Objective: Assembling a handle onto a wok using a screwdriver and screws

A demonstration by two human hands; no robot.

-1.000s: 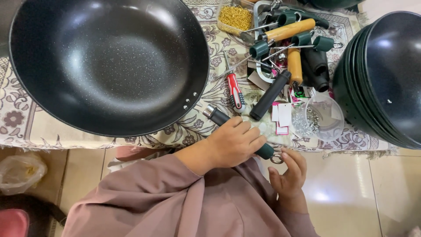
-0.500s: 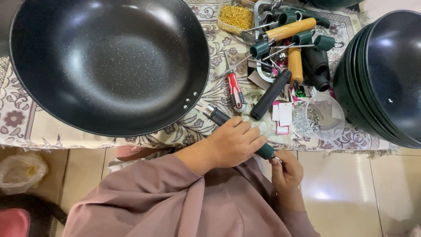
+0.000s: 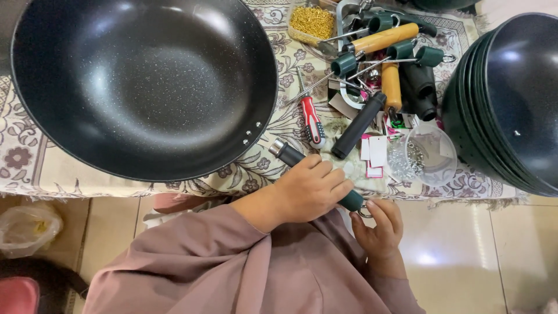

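- The person has a dark green pan handle with a silver metal collar (image 3: 289, 154) lying at the near edge of the flower-patterned tablecloth (image 3: 52, 174). Its long axis runs diagonal: collar end pointing up-left toward the big black speckled wok (image 3: 139, 81), butt end pointing down-right off the table edge.
- Left hand (image 3: 311, 189) is wrapped over the middle of the handle from above, fingers curled tight around it, knuckles up, so most of the grip is hidden. The forearm in a mauve sleeve (image 3: 232, 267) comes in from the lower left.
- Right hand (image 3: 381, 229) sits just below the butt end, palm turned up-ish, fingertips pinching the little metal ring (image 3: 364, 210) at the end of the handle.
- The collar end stops just short of the wok's rim, near two rivets there; not touching as far as I can see.
- Just beyond the handle: a red-and-white screwdriver (image 3: 311, 119) and a loose black handle (image 3: 358, 125), both lying roughly parallel-ish on the cloth.
- Right of that, a clear plastic tub of small metal bits (image 3: 421, 156), then a stack of black woks (image 3: 511, 99).
- Farther back, a pile of wooden and green handles (image 3: 386, 52).
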